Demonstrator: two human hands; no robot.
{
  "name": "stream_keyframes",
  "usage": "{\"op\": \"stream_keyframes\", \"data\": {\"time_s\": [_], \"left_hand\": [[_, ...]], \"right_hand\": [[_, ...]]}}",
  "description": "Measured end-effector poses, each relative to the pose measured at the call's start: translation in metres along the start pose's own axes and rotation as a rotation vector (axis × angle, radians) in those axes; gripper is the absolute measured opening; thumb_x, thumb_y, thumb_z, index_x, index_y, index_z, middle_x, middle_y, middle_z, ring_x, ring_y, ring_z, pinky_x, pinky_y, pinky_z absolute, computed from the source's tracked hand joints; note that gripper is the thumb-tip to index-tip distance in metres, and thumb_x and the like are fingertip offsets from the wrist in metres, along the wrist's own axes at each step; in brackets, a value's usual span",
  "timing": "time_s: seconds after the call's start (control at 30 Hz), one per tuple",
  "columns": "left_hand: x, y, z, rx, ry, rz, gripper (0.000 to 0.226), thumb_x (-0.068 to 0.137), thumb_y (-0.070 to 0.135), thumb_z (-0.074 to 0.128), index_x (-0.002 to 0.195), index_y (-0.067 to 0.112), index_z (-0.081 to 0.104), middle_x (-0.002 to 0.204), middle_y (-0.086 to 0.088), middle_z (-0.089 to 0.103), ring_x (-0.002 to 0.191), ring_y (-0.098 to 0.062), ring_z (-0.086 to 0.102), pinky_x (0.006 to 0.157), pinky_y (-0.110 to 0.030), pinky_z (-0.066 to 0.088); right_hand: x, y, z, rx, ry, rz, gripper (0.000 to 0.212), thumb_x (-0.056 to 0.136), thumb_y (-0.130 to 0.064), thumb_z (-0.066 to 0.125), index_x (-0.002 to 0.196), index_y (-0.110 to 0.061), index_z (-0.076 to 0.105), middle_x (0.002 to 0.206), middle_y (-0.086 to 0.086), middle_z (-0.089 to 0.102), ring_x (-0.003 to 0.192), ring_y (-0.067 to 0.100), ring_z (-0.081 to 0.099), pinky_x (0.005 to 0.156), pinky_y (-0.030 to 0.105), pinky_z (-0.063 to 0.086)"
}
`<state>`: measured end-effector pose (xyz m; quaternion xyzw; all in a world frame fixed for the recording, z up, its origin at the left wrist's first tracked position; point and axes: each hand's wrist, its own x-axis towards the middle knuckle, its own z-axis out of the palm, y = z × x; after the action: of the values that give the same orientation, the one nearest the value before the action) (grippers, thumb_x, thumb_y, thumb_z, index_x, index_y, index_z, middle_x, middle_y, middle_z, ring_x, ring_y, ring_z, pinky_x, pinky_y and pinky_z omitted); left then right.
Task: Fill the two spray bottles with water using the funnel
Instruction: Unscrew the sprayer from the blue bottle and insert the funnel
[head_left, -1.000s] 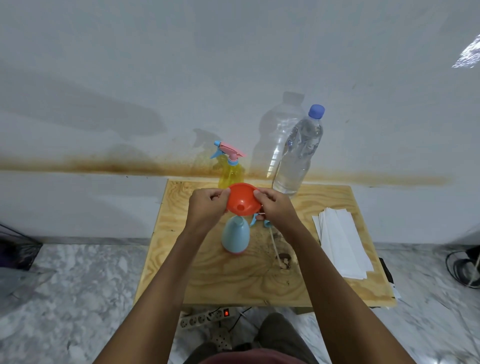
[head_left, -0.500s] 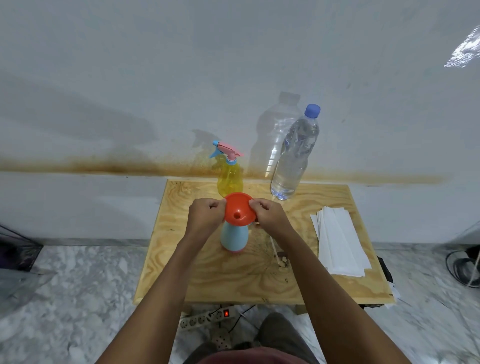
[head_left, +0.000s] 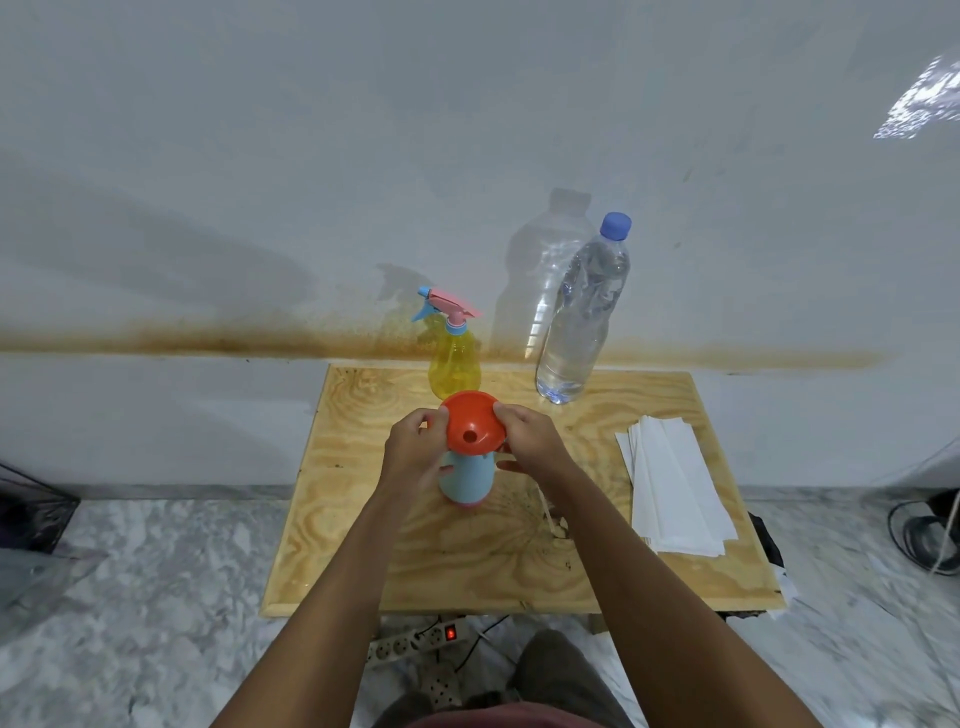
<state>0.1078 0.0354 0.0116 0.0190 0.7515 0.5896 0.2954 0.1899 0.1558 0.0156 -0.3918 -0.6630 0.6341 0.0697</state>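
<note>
An orange funnel (head_left: 471, 423) sits upright in the neck of a light blue spray bottle (head_left: 467, 479) standing mid-table, its spray head off. My left hand (head_left: 413, 451) pinches the funnel's left rim and lies against the bottle. My right hand (head_left: 530, 435) pinches the right rim. Behind stands a yellow spray bottle (head_left: 453, 365) with a pink and blue trigger head. A clear water bottle (head_left: 582, 322) with a blue cap stands at the back, right of it.
The small plywood table (head_left: 363, 545) stands against a white wall. A stack of white paper (head_left: 675, 493) lies on its right side. A thin tube (head_left: 550, 512) lies right of the blue bottle. A power strip (head_left: 415, 642) lies on the marble floor below.
The funnel came down from a tilted hold above the blue bottle and now sits level in its neck. Both hands went down with it.
</note>
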Motion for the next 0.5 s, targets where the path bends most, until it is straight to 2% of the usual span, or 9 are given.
{"op": "stream_keyframes", "data": {"time_s": [0.1, 0.2, 0.27, 0.33, 0.37, 0.43, 0.5], "left_hand": [[0.004, -0.002, -0.002, 0.043, 0.014, -0.001, 0.029, 0.097, 0.039, 0.056, 0.102, 0.012, 0.066, 0.110, -0.014, 0.068, 0.101, -0.029, 0.068, 0.076, -0.048, 0.062], [0.006, 0.001, -0.006, 0.139, 0.045, 0.058, 0.029, 0.094, 0.046, 0.058, 0.094, 0.019, 0.065, 0.093, -0.004, 0.069, 0.089, -0.023, 0.068, 0.077, -0.045, 0.060], [0.002, 0.011, -0.009, 0.222, 0.082, 0.139, 0.030, 0.095, 0.048, 0.057, 0.097, 0.019, 0.064, 0.088, 0.002, 0.065, 0.082, -0.015, 0.063, 0.067, -0.031, 0.051], [-0.002, 0.028, -0.009, 0.271, 0.129, 0.217, 0.031, 0.094, 0.049, 0.058, 0.106, 0.020, 0.062, 0.093, 0.005, 0.062, 0.081, -0.006, 0.058, 0.063, -0.024, 0.045], [-0.003, 0.039, -0.007, 0.262, 0.146, 0.265, 0.032, 0.093, 0.049, 0.059, 0.110, 0.021, 0.062, 0.094, 0.008, 0.060, 0.082, -0.005, 0.059, 0.065, -0.025, 0.047], [-0.001, 0.067, 0.005, 0.245, 0.139, 0.381, 0.033, 0.091, 0.048, 0.062, 0.113, 0.023, 0.062, 0.094, 0.012, 0.061, 0.086, -0.006, 0.060, 0.069, -0.023, 0.048], [0.004, 0.095, 0.026, 0.229, 0.063, 0.457, 0.033, 0.090, 0.046, 0.064, 0.115, 0.024, 0.062, 0.099, 0.009, 0.063, 0.090, -0.004, 0.059, 0.068, -0.018, 0.045]], "right_hand": [[0.001, -0.003, -0.004, -0.017, -0.012, -0.033, 0.032, 0.103, -0.034, 0.046, 0.116, -0.013, 0.067, 0.089, 0.000, 0.068, 0.080, 0.013, 0.064, 0.063, 0.024, 0.052], [0.001, -0.004, -0.016, -0.052, 0.004, -0.110, 0.031, 0.103, -0.028, 0.047, 0.111, -0.008, 0.069, 0.087, 0.001, 0.068, 0.075, 0.007, 0.061, 0.059, 0.014, 0.048], [0.004, -0.002, -0.032, -0.092, 0.073, -0.175, 0.032, 0.102, -0.029, 0.049, 0.111, -0.004, 0.068, 0.093, 0.009, 0.070, 0.082, 0.013, 0.064, 0.071, 0.022, 0.054], [0.009, -0.001, -0.056, -0.120, 0.181, -0.229, 0.028, 0.100, -0.030, 0.052, 0.115, -0.011, 0.067, 0.097, 0.003, 0.070, 0.093, 0.020, 0.067, 0.083, 0.035, 0.057], [0.012, -0.002, -0.070, -0.127, 0.238, -0.250, 0.027, 0.099, -0.030, 0.054, 0.118, -0.014, 0.066, 0.098, -0.001, 0.068, 0.096, 0.018, 0.066, 0.084, 0.033, 0.056], [0.020, -0.007, -0.096, -0.139, 0.336, -0.264, 0.030, 0.098, -0.030, 0.057, 0.124, -0.016, 0.062, 0.103, -0.005, 0.066, 0.095, 0.006, 0.062, 0.079, 0.020, 0.048], [0.033, -0.015, -0.117, -0.142, 0.383, -0.253, 0.038, 0.094, -0.033, 0.063, 0.129, -0.019, 0.058, 0.112, -0.001, 0.065, 0.098, 0.005, 0.061, 0.079, 0.016, 0.044]]}}
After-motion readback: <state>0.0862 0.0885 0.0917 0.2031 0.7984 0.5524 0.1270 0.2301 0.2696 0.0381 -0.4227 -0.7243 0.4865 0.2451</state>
